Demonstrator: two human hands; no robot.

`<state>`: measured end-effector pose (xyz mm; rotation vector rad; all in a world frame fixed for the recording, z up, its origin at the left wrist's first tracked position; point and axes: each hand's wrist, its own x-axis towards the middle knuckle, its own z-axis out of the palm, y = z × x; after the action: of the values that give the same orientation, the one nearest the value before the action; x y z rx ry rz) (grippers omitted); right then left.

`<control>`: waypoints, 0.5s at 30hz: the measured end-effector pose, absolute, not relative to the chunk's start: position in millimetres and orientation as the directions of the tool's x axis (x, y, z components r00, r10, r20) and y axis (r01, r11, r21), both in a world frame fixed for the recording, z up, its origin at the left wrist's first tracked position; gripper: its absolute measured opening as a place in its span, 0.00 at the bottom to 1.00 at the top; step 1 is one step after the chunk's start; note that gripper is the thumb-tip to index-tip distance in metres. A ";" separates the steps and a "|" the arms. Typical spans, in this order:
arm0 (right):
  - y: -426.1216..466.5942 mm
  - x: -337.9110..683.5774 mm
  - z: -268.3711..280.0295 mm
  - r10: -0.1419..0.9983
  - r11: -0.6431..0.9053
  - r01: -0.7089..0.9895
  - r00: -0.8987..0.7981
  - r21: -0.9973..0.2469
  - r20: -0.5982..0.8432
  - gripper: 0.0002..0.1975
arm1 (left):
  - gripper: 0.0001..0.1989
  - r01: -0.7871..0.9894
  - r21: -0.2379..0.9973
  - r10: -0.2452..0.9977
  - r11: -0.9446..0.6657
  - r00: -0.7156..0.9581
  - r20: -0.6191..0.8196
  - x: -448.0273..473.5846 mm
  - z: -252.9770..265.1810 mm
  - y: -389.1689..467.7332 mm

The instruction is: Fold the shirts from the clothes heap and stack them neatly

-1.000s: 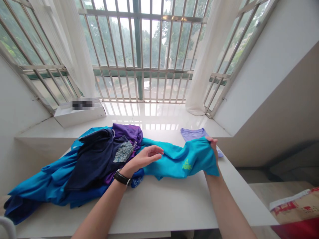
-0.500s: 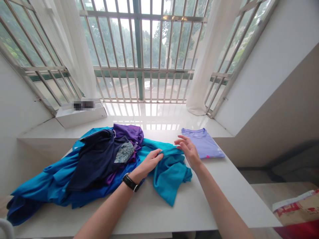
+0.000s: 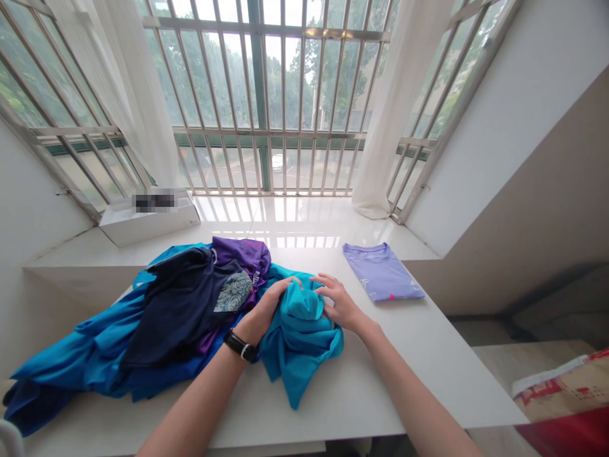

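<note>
Gripping a raised fold of the teal cloth [image 3: 304,349] in the left hand [image 3: 261,312], with thumb and fingers closed around it; being unable to tell how far some fingertips reach behind the material. Touching the opposite side of the same cloth with the right hand [image 3: 343,303], holding its fingers curved and spread apart. Finding the teal cloth bunched between the two hands, resting on the bench [image 3: 371,387] and tapering to a loose corner on the near side of both. Wearing a black watch [image 3: 240,346] just behind the left hand.

Recording a heap of clothes to the left of the left hand. Noting in it a navy garment [image 3: 178,304] lying uppermost, showing a patterned patch [image 3: 233,292] just beside the left hand; a purple garment [image 3: 242,252] beyond that hand; and a blue garment [image 3: 102,349] spreading out farthest to its left.

Observing a lilac shirt [image 3: 380,270] lying folded flat on the bench, beyond the right hand and to its right, well apart from the heap. Observing a white box [image 3: 157,230] on the sill [image 3: 285,216], far beyond the left hand and to its left. Noting metal bars [image 3: 309,134] straight ahead of both hands, past the sill. Seeing only part of a bag [image 3: 566,393], low and far to the right of the right hand.
</note>
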<state>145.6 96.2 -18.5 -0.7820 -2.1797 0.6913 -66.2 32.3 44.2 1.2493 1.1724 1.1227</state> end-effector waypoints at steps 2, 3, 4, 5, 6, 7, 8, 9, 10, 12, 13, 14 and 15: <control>93.9 144.1 -11.9 0.752 0.582 0.215 -0.510 -0.785 0.418 0.07 | 0.21 0.072 0.996 0.991 -0.058 0.129 0.049 -69.7 45.2 31.7; 92.8 144.3 -7.2 0.790 0.515 0.158 -0.468 -0.842 0.396 0.05 | 0.21 0.139 0.983 0.983 -0.119 0.157 0.097 -71.5 44.3 31.8; 91.5 145.1 -2.0 0.828 0.444 0.099 -0.425 -0.890 0.366 0.07 | 0.20 0.230 0.955 0.972 -0.187 0.183 0.147 -73.2 42.4 32.2; 90.0 146.3 3.4 0.859 0.374 0.041 -0.393 -0.927 0.329 0.10 | 0.20 0.334 0.908 0.959 -0.254 0.210 0.191 -74.6 39.8 32.6; 88.3 147.9 8.8 0.878 0.303 -0.013 -0.384 -0.953 0.285 0.12 | 0.22 0.433 0.847 0.946 -0.308 0.237 0.222 -75.5 36.5 33.1; 86.4 149.8 13.7 0.887 0.231 -0.059 -0.397 -0.971 0.235 0.14 | 0.27 0.511 0.789 0.936 -0.342 0.263 0.236 -75.9 33.1 33.4; 84.6 152.0 18.0 0.886 0.154 -0.097 -0.428 -0.983 0.180 0.14 | 0.32 0.564 0.739 0.926 -0.368 0.294 0.236 -75.8 29.8 33.6; 82.8 154.6 21.7 0.876 0.076 -0.123 -0.467 -0.990 0.125 0.14 | 0.35 0.595 0.702 0.915 -0.391 0.333 0.227 -75.2 26.9 33.6; 81.4 157.5 24.7 0.863 0.004 -0.140 -0.500 -0.990 0.074 0.15 | 0.35 0.609 0.678 0.903 -0.412 0.372 0.215 -74.0 24.6 33.4; 79.8 164.6 28.8 0.858 -0.103 -0.177 -0.514 -0.979 0.003 0.15 | 0.30 0.611 0.654 0.882 -0.446 0.423 0.207 -70.5 21.6 32.7; 79.8 168.4 30.1 0.869 -0.135 -0.204 -0.495 -0.970 -0.017 0.15 | 0.26 0.609 0.647 0.875 -0.459 0.434 0.213 -68.2 20.6 32.2; 80.3 172.1 31.0 0.881 -0.157 -0.231 -0.473 -0.960 -0.030 0.15 | 0.22 0.605 0.641 0.869 -0.472 0.441 0.224 -65.8 19.6 31.7; 81.1 175.4 31.5 0.891 -0.172 -0.254 -0.451 -0.952 -0.040 0.15 | 0.18 0.598 0.638 0.862 -0.485 0.449 0.235 -63.2 18.6 31.2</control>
<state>175.4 81.1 31.5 -0.8116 -1.2423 1.7458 -63.2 31.2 18.6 2.2346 1.2235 0.7533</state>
